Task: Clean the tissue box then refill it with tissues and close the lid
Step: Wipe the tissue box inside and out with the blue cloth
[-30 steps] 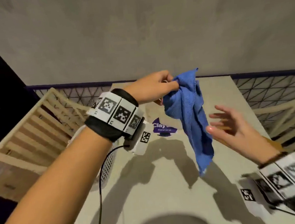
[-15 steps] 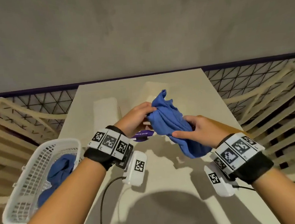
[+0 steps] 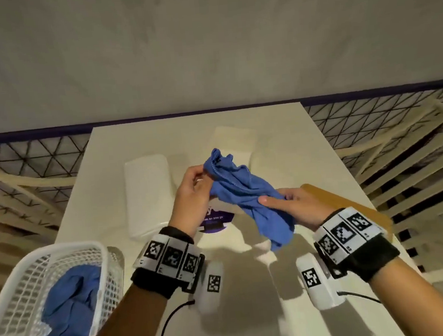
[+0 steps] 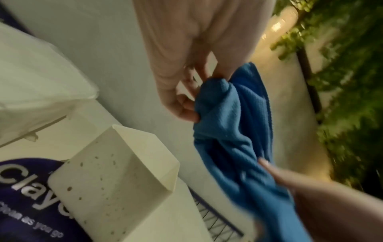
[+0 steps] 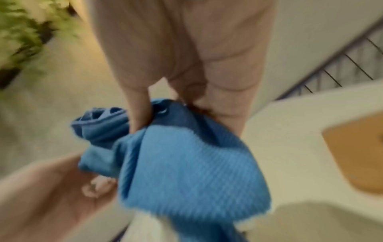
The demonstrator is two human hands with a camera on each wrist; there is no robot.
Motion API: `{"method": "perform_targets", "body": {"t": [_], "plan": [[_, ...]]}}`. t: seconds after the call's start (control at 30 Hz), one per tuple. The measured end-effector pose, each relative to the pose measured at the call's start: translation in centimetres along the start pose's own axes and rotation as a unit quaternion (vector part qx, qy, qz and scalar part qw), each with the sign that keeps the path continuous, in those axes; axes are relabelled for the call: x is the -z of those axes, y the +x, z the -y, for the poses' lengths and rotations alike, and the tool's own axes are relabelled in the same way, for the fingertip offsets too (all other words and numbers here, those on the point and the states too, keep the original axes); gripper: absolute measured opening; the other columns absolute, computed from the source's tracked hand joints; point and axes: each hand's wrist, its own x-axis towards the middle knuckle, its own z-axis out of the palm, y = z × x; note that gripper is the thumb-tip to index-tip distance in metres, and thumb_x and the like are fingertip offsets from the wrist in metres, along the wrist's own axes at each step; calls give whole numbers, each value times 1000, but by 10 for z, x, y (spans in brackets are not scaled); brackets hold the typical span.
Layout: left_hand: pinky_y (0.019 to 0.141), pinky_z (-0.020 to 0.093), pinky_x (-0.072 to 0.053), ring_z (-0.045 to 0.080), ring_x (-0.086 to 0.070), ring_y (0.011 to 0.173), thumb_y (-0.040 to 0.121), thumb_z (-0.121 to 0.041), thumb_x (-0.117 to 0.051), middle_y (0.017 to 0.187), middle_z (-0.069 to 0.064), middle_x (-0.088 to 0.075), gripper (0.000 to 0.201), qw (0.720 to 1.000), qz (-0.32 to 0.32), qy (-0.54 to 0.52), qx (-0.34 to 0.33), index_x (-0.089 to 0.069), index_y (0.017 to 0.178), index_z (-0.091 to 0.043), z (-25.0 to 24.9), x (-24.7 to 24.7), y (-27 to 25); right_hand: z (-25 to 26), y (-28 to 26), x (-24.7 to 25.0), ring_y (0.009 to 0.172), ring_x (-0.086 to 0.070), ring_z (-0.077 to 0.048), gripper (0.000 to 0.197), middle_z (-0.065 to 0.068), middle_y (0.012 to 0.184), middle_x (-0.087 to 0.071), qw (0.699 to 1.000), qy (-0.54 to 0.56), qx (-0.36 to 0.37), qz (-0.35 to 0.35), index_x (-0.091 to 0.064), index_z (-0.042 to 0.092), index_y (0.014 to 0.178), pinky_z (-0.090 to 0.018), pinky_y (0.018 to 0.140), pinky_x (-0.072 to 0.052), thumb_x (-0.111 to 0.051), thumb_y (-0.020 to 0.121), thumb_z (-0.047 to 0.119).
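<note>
**Cloth in both hands, box waiting below**

Cloth is soft and light in the head view: one blue cloth [image 3: 240,193] hangs bunched between two hands over the table [image 3: 287,140]. The left hand [image 3: 193,194] pinches its upper end and the right hand [image 3: 296,207] grips its middle, thumb on top. It folds easily, so I judge a full-palm wad is better for wiping than a corner pinch. A second blue cloth [image 3: 66,310] lies in the one white basket [image 3: 19,287]. One tissue pack [image 3: 147,190] lies left of the hands, and one wooden lid [image 3: 352,204] lies behind the right wrist.

In the left wrist view, one white tissue box [image 4: 116,176] stands open below the cloth, with dark specks on its inner wall. It looks stiff and light; holding its outer walls should steady it.

The right wrist view is blurred; the fingers [image 5: 138,114] seem to curl into the cloth.
</note>
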Motion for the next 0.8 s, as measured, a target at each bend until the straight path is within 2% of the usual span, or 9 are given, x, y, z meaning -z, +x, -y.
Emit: {"method": "perform_targets", "body": {"t": [0.07, 0.17, 0.3, 0.37, 0.43, 0.53, 0.63, 0.7, 0.8], "plan": [[75, 10, -47, -2, -56, 83, 93, -8, -48, 89, -8, -57, 23, 996, 8, 57, -61, -52, 84, -28, 8, -6, 2, 4, 8, -1, 93, -58, -25, 37, -28, 120, -60, 988, 150, -8, -44, -55, -8, 118, -33, 80, -45, -46, 95, 20], [75, 3, -37, -2, -51, 82, 85, -6, -52, 90, -12, -52, 13, 968, 63, 164, -181, -62, 89, -14, 17, -25, 0, 12, 18, 6, 81, -71, -18, 40, -11, 96, -72, 940, 340, 29, 3, -57, 5, 113, -25, 70, -58, -28, 99, 30], [83, 5, -32, 10, -50, 90, 79, -24, -54, 96, 4, -66, 29, 920, 150, 253, -258, -68, 99, -9, 25, -45, 1, 6, 24, 6, 80, -67, -18, 45, -18, 104, -63, 942, 335, 10, 29, -61, 2, 110, -25, 69, -58, -44, 87, 37], [78, 7, -40, 3, -56, 89, 81, -16, -56, 96, -2, -65, 25, 940, 200, 200, -189, -63, 106, -16, 17, -47, 3, -8, 29, 16, 75, -70, -21, 53, -22, 111, -62, 955, 294, -1, -30, -50, 1, 127, -30, 56, -59, -54, 85, 34], [77, 6, -45, -2, -58, 87, 86, -4, -50, 96, -8, -63, 26, 963, 190, 149, -115, -57, 103, -22, 8, -42, 11, -22, 32, 30, 77, -70, -21, 59, -19, 110, -66, 959, 272, -11, -81, -49, 1, 127, -31, 61, -57, -62, 81, 37], [90, 25, -50, 14, -61, 101, 91, -6, -43, 113, 2, -62, 26, 968, 120, 215, -51, -58, 111, -13, 8, -34, 34, -39, 30, 47, 64, -69, -8, 27, -2, 83, -74, 955, 253, -16, -153, -53, 4, 116, -16, 57, -56, -47, 95, 21], [105, 35, -39, 24, -51, 122, 96, -25, -38, 138, 9, -48, 42, 894, 187, 403, 62, -42, 136, -10, 21, -52, 56, -52, 26, 56, 74, -64, -14, 28, -11, 99, -65, 960, 223, -17, -168, -53, 3, 118, -20, 62, -55, -47, 95, 18], [107, 36, -34, 29, -42, 131, 98, -36, -30, 146, 13, -39, 52, 844, 218, 463, 161, -30, 142, -8, 27, -71, 64, -56, 22, 59, 72, -65, -13, 19, -6, 88, -69, 962, 213, -10, -171, -58, 7, 107, -25, 68, -54, -49, 94, 17], [103, 38, -34, 37, -41, 128, 101, -21, -22, 146, 22, -33, 45, 848, 176, 444, 231, -29, 139, 2, 34, -92, 66, -61, 17, 64, 78, -63, -17, 8, -8, 89, -66, 963, 205, 2, -173, -59, 13, 94, -32, 82, -50, -51, 92, 15]]}}
